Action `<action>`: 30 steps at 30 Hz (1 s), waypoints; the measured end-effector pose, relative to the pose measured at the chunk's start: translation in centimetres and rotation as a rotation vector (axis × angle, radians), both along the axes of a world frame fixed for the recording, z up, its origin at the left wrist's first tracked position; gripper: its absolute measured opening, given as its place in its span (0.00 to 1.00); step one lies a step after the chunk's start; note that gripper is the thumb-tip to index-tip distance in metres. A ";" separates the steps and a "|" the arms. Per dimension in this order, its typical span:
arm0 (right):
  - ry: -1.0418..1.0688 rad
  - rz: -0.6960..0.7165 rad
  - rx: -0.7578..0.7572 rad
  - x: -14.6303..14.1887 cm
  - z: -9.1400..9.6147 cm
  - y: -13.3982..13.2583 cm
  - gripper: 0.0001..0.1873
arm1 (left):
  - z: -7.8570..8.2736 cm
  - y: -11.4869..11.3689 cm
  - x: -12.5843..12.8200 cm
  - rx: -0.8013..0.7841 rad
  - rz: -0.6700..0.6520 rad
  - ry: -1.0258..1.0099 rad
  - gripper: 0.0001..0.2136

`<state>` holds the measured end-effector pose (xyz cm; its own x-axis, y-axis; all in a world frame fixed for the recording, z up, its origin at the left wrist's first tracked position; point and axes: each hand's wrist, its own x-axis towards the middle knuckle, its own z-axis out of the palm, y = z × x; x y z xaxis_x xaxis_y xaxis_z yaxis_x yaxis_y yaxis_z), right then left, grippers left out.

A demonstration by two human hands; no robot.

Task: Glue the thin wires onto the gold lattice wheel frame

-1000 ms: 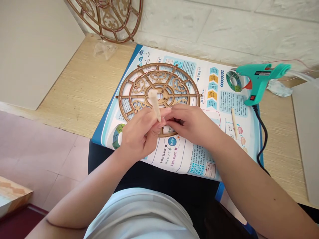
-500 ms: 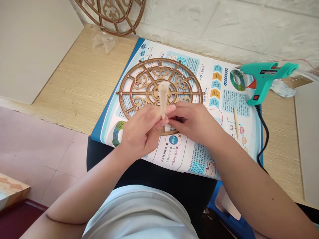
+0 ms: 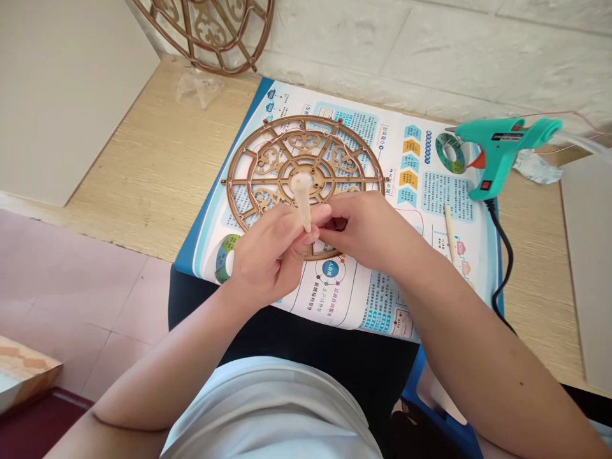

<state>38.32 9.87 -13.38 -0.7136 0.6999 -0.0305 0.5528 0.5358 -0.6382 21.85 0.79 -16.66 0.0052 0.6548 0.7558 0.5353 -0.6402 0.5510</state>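
- Left hand (image 3: pixel 268 255) at centre frame grips a pale stick (image 3: pixel 302 201) upright.
- Right hand (image 3: pixel 368 229) pinches something small and dark beside it, above the bronze lattice disc (image 3: pixel 268 159).

Pale tapered stick (image 3: pixel 302 201), upright, above flat bronze openwork wheel (image 3: pixel 268 167)

The round fretwork panel (image 3: pixel 306 172) looks like bronze-toned plastic. It lies on a glossy printed paper poster (image 3: pixel 421 185). The tabletop (image 3: pixel 143 166) shows matt, rough wood grain.

Bronze filigree wheel (image 3: pixel 268 162); teal glue gun (image 3: pixel 497 143); cream stick (image 3: pixel 302 197).
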 end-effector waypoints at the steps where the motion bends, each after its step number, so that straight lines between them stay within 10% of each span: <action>1: -0.013 -0.016 -0.006 -0.1 0.0 0.0 0.10 | 0.0 0.0 0.0 0.003 -0.006 0.000 0.17; 30: 0.020 0.021 -0.006 0.0 -0.5 0.1 0.07 | -0.4 -0.7 0.1 -0.106 0.009 -0.121 0.15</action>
<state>38.36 9.94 -13.87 -0.7288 0.6844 -0.0200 0.5285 0.5437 -0.6520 21.92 0.10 -17.01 -0.0886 0.7306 0.6770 0.4664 -0.5701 0.6763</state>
